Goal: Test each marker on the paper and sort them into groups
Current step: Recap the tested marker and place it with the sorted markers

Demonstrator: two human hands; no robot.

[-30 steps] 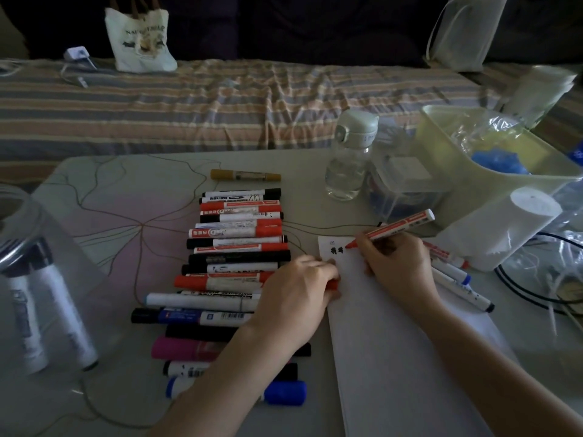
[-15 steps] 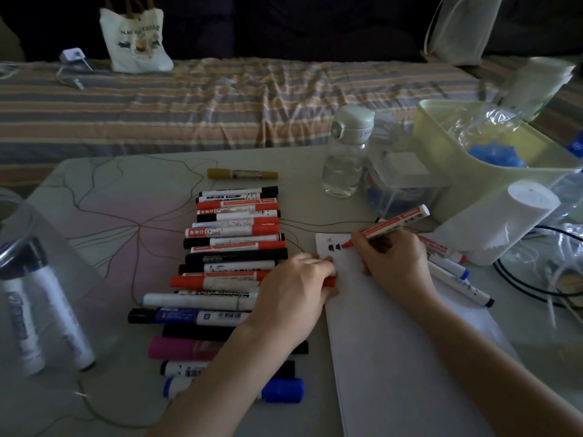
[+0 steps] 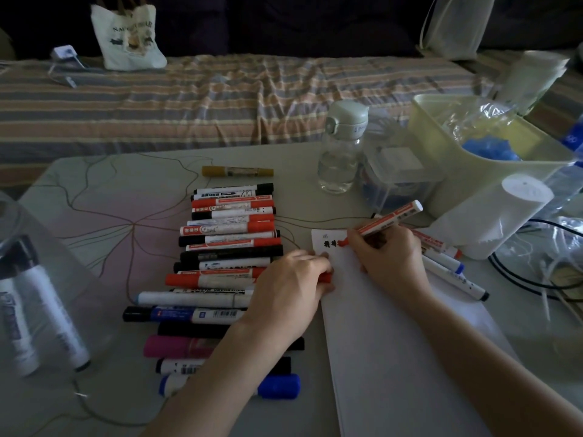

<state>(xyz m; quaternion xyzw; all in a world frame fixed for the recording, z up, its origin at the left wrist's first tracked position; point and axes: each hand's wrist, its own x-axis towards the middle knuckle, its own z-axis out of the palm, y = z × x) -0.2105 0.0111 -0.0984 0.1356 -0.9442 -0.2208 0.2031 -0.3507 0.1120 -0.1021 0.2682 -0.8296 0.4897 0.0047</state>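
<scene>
My right hand (image 3: 389,260) grips an uncapped red marker (image 3: 389,219) with its tip on the top of the white paper (image 3: 394,357), beside black scribbles and a fresh red mark. At the paper's left edge rests my left hand (image 3: 290,285), its fingers curled over a small red cap (image 3: 325,278). A row of several capped markers (image 3: 230,241), black, red, blue and pink, lies left of the paper. One yellow marker (image 3: 236,171) lies apart behind the row. A few more markers (image 3: 454,279) lie right of the paper.
A water bottle (image 3: 340,152), a clear box (image 3: 400,181), a pale bin (image 3: 473,159) and a paper roll (image 3: 498,216) crowd the back right. Black cables (image 3: 520,272) trail at the right. A clear container (image 3: 38,294) with markers stands at the left edge.
The red marker's tip has moved slightly right across the paper, leaving a red mark after the black ones. My left hand has stayed put.
</scene>
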